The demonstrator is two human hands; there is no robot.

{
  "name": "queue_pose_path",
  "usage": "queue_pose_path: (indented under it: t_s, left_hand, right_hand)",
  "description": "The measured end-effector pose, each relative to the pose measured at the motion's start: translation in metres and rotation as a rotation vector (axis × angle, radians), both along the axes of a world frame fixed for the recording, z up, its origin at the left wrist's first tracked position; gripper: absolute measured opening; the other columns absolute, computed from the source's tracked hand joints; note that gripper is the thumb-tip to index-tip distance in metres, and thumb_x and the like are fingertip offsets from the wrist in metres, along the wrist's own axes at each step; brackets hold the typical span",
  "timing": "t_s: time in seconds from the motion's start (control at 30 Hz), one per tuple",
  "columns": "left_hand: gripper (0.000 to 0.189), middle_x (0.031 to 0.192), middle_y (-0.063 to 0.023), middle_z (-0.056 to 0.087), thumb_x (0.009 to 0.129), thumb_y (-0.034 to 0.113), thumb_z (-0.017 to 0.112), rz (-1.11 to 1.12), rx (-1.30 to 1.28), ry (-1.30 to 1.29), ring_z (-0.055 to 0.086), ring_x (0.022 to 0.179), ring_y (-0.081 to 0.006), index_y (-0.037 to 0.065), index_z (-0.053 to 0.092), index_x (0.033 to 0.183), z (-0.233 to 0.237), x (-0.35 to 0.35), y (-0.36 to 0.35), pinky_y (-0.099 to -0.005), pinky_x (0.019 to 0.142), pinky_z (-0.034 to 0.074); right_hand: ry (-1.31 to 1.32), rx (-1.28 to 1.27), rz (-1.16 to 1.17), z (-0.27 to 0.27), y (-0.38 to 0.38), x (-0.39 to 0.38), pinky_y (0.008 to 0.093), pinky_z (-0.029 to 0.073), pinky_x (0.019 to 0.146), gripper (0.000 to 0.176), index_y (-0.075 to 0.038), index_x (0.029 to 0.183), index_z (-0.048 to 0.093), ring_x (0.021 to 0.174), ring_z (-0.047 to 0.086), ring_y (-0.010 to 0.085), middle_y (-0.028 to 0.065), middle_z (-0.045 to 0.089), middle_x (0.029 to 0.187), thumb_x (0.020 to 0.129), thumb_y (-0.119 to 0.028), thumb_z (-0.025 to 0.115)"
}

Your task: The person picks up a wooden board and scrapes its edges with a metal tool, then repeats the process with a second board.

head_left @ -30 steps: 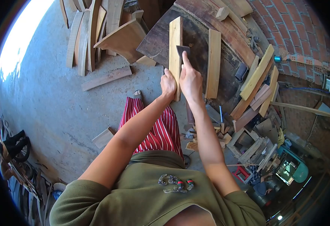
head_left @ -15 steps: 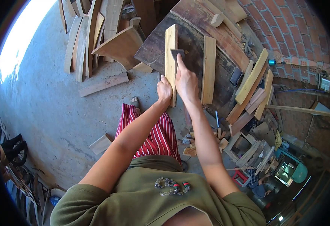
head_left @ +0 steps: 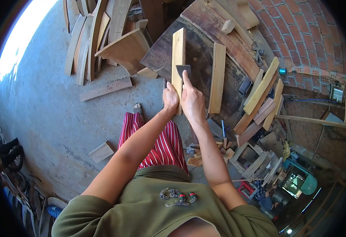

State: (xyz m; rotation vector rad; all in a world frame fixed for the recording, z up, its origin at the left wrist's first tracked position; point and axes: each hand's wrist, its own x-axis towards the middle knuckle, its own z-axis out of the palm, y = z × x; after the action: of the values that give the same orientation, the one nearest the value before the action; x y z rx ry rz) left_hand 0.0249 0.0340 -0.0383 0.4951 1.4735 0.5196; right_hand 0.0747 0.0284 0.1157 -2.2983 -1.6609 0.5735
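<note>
Left hand [head_left: 170, 98] clasps the plank [head_left: 178, 55] near its end; right hand [head_left: 192, 102] holds a dark blade [head_left: 181, 69]. Plank seems stiff, fairly light; grip by edges.

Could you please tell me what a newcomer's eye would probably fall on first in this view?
Probably the pale wooden board near the top centre, gripped towards its lower end by the left hand, while the right hand holds a dark flat blade over it. Next might come the red-and-white striped trousers below the hands, then the teal machine at lower right.
</note>
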Motion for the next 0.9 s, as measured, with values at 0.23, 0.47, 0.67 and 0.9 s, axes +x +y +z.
queue_pose_path:
  t_s: [0.23,0.47,0.67,0.9]
  left_hand:
    - [0.072,0.103,-0.0382,0.063,0.104,0.045,0.026,-0.053,0.031,0.085,0.061,0.105,-0.0493,-0.017,0.062,0.108,0.007,-0.002,0.001,-0.0491,0.095,0.045]
    - [0.071,0.105,-0.0394,0.062,0.104,0.045,0.027,-0.017,0.027,0.059,0.06,0.107,-0.0496,-0.017,0.062,0.107,-0.008,-0.001,-0.008,-0.0491,0.095,0.045]
    - [0.071,0.106,-0.0389,0.062,0.104,0.044,0.026,-0.011,0.061,0.109,0.06,0.108,-0.0491,-0.018,0.061,0.108,0.003,-0.001,0.004,-0.0492,0.096,0.044]
    - [0.072,0.104,-0.0396,0.062,0.104,0.044,0.026,-0.03,0.053,0.118,0.06,0.107,-0.0497,-0.018,0.062,0.105,-0.001,-0.001,0.002,-0.0498,0.095,0.045]
  right_hand:
    - [-0.058,0.158,0.027,-0.012,0.079,0.022,0.053,0.051,0.07,0.044,-0.005,0.139,0.049,0.081,0.065,0.0449,0.0289,0.065,0.086,0.096,-0.011,0.05]
    - [-0.043,0.016,0.028,0.0,0.037,0.011,0.0538,0.051,0.072,0.047,-0.007,0.141,0.047,0.083,0.065,0.0449,0.0288,0.065,0.088,0.094,-0.008,0.051]
    - [-0.071,0.07,0.038,-0.009,0.071,0.017,0.0527,0.052,0.073,0.044,-0.007,0.139,0.049,0.083,0.066,0.0441,0.0284,0.066,0.089,0.095,-0.01,0.05]
    - [-0.064,0.149,0.039,-0.017,0.084,0.019,0.0546,0.052,0.073,0.044,-0.005,0.139,0.049,0.083,0.065,0.0459,0.0288,0.066,0.09,0.095,-0.011,0.049]
